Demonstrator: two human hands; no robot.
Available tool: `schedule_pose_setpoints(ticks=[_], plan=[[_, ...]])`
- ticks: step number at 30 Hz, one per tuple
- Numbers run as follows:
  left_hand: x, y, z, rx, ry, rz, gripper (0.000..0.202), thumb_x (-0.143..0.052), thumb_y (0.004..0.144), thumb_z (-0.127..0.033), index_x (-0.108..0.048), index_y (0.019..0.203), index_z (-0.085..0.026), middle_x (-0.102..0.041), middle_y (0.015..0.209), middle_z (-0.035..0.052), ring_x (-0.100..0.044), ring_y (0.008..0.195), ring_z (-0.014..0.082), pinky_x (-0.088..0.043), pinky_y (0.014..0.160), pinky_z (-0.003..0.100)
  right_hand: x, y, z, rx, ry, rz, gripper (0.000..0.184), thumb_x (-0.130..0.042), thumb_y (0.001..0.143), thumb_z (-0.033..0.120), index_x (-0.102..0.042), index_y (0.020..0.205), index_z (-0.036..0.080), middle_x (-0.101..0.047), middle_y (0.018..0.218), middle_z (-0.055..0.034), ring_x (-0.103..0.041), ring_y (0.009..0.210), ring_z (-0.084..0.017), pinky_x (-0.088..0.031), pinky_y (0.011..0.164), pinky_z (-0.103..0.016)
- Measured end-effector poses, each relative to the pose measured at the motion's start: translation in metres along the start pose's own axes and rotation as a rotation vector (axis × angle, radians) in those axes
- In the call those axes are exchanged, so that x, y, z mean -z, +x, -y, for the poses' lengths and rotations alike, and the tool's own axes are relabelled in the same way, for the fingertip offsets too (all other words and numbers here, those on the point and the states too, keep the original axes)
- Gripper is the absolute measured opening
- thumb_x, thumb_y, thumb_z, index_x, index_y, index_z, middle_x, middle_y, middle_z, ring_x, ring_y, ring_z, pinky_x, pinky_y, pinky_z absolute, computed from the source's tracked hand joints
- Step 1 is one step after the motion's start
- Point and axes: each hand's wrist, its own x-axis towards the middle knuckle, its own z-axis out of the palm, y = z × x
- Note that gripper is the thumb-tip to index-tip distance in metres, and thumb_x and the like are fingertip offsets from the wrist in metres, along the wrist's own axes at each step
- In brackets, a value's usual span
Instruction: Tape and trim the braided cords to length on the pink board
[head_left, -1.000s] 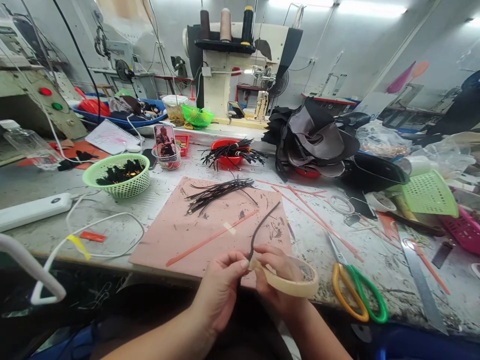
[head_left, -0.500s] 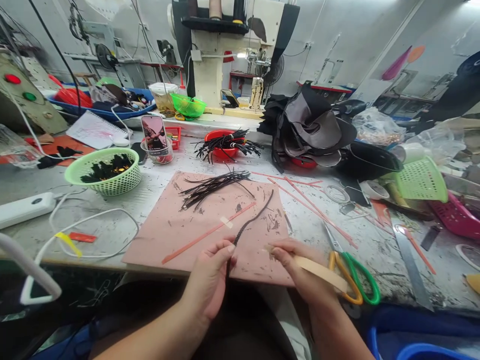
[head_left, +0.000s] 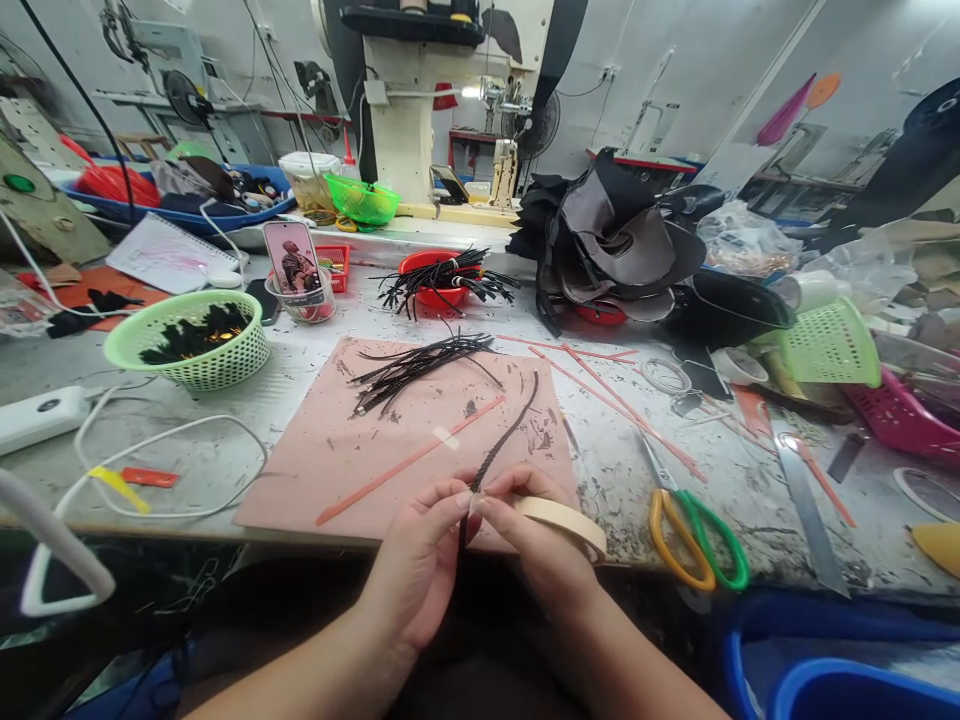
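Both hands meet at the table's near edge, left hand (head_left: 420,560) fingers pinching the braided black cord (head_left: 501,447) lying over the pink mat (head_left: 337,450), right hand (head_left: 536,555) fingers holding the tape roll (head_left: 566,518); pressing the tape squarely where the pinch grips seems best.

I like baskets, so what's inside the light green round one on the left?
The green basket holds a heap of small black pieces, a few glinting gold. Whatever lies under the heap, at the basket's bottom, is covered. Both hands are far from it, at the table's front edge.
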Motion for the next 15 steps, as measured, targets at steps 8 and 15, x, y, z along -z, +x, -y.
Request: schedule_pose_setpoints(ticks=[8, 15], plan=[[0.0001, -0.0007, -0.001, 0.011, 0.035, 0.012, 0.009, -0.067, 0.063, -0.016, -0.061, 0.057, -0.014, -0.053, 0.09, 0.0015, -0.048, 0.083, 0.0118, -0.04, 0.071, 0.021, 0.0001, 0.0002, 0.0011, -0.001, -0.012, -0.015, 0.014, -0.07, 0.06, 0.021, -0.056, 0.061, 0.019, -0.062, 0.059, 0.0043, -0.058, 0.049, -0.01, -0.049, 0.048, -0.021], [0.0018, -0.0014, -0.0035, -0.052, 0.135, 0.009, 0.01, -0.07, 0.062, -0.021, -0.062, 0.061, -0.015, -0.055, 0.097, 0.001, -0.049, 0.088, 0.0135, -0.039, 0.079, 0.024, -0.0002, 0.0003, 0.0032, 0.021, -0.16, -0.032, 0.013, -0.068, 0.061, 0.023, -0.056, 0.063, 0.019, -0.061, 0.056, 0.0035, -0.057, 0.052, -0.011, -0.047, 0.051, -0.022]])
